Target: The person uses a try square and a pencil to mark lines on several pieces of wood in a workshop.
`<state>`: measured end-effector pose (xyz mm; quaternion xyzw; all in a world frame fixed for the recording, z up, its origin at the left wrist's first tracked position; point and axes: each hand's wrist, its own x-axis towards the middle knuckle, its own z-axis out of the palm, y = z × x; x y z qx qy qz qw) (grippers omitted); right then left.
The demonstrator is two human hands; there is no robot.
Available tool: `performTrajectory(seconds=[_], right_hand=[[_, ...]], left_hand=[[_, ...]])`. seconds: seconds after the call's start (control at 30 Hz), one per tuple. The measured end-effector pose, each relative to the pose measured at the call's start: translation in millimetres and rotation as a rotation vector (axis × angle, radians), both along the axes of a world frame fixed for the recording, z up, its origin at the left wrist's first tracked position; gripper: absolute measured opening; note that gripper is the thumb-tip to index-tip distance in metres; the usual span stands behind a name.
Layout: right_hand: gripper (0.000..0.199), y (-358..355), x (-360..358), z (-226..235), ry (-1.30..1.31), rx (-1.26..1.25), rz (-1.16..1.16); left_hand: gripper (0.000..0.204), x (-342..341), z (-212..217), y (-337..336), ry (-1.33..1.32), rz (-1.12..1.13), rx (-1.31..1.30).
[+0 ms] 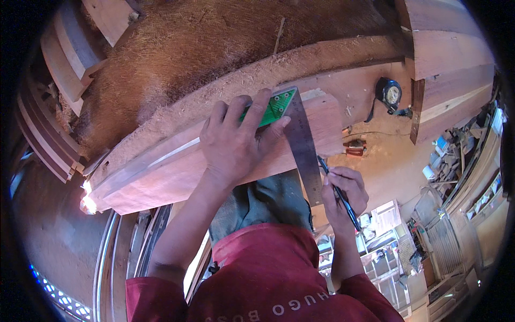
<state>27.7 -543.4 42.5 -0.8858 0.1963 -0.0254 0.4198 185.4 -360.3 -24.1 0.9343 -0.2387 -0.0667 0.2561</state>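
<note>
Now the left hand point(230, 142) grips a green-handled square point(302, 142) while the right hand point(348, 193) pinches a pen point(352, 216).

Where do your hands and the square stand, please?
Left hand holding green-handled square across reddish board. Right hand holding pen, tip near square. Tape measure off right, apart from square.

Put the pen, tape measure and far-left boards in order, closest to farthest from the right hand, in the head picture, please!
1. Pen: in the right hand.
2. Tape measure: beyond it, upper right.
3. Far-left boards: past the left hand.
</note>
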Motion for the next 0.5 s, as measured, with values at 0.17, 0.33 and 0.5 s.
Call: performTrajectory(seconds=[0.17,0.33,0.5], right_hand=[[0.020,-7.6,-16.9,10.5,0.100,0.037,0.005],[0.018,-10.5,20.8,-2.0,0.048,0.023,0.048],[0.013,-19.6,86.8,-13.9,0.001,-0.076,0.266]], left_hand=[[0.052,-0.1,0.5,-0.6,-0.006,0.002,0.003],[0.053,-0.7,-1.0,-0.3,-0.034,0.001,0.011],[0.053,-3.6,-6.2,1.8,-0.057,-0.005,0.037]])
